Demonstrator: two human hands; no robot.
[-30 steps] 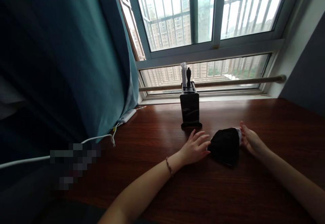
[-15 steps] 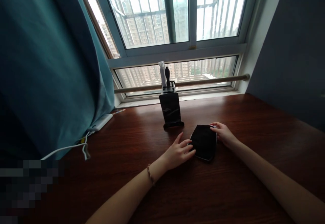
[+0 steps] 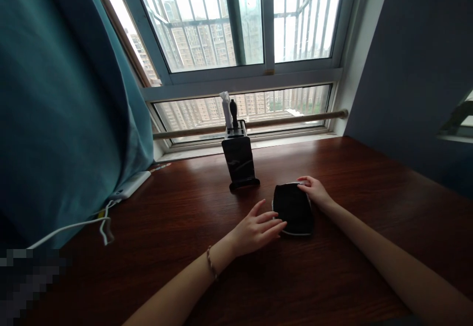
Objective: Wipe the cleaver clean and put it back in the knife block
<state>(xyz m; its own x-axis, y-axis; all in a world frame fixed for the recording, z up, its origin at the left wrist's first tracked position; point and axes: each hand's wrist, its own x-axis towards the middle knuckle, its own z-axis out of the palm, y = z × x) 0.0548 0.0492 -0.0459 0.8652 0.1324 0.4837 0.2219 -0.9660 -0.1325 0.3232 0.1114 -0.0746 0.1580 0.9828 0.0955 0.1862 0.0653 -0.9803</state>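
A flat black piece that looks like cloth lies on the brown wooden table, a pale edge showing along its sides. My right hand holds it at the far right corner, fingers over the edge; the thumb side is partly hidden. On the near left side, my left hand has its fingers stretched and spread, the fingertips over or touching the piece's edge. A braided bracelet circles the left wrist.
Behind the left hand stands a black holder with a dark-handled tool and a white-wrapped item. A white power strip and cable lie by the teal curtain. The window is beyond the table.
The view has turned a little to the right. The black piece now looks squarer, its near edge more level. My left hand sits slightly lower against it; my right hand keeps the same corner.
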